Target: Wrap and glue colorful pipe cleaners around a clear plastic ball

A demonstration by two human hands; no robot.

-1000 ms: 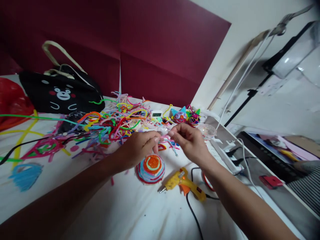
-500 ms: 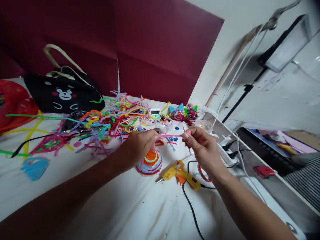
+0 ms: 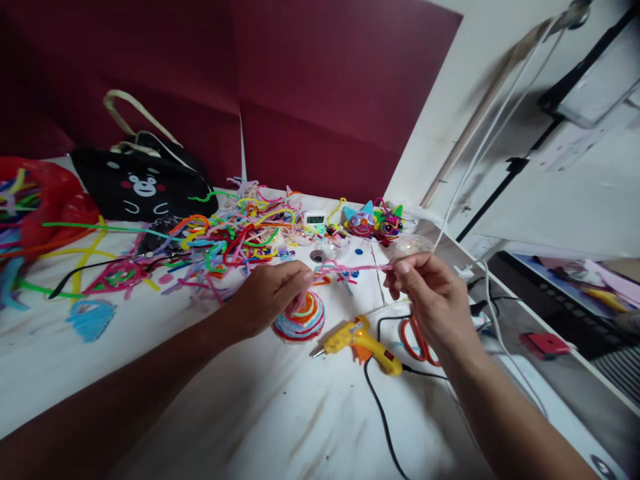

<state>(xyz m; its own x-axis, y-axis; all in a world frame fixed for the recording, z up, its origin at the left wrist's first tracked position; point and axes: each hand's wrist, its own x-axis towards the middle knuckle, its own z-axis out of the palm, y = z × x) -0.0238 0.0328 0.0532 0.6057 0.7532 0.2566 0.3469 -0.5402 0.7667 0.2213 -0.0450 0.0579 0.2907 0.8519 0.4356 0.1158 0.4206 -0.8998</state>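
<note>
A pink pipe cleaner (image 3: 356, 269) is stretched between my two hands above the table. My left hand (image 3: 275, 293) is closed on one end, its fingers pinched together. The other end sits between the thumb and fingers of my right hand (image 3: 425, 283). Below my left hand stands a dome (image 3: 301, 325) covered in coloured pipe-cleaner rings, its top partly hidden by that hand. A yellow glue gun (image 3: 361, 341) lies on the table, nozzle pointing left. Orange-handled scissors (image 3: 411, 341) lie partly behind my right wrist.
A tangled heap of pipe cleaners (image 3: 250, 227) spreads across the back left, near a black bag (image 3: 140, 190) and a red plastic bag (image 3: 65, 207). Two pipe-cleaner faces (image 3: 361, 222) and a small digital clock (image 3: 315, 219) stand behind. The glue gun's black cord (image 3: 383, 413) runs forward.
My right hand has moved right, and a longer stretch of the pink pipe cleaner shows between my hands. The view has shifted slightly; more of the scissors shows.
</note>
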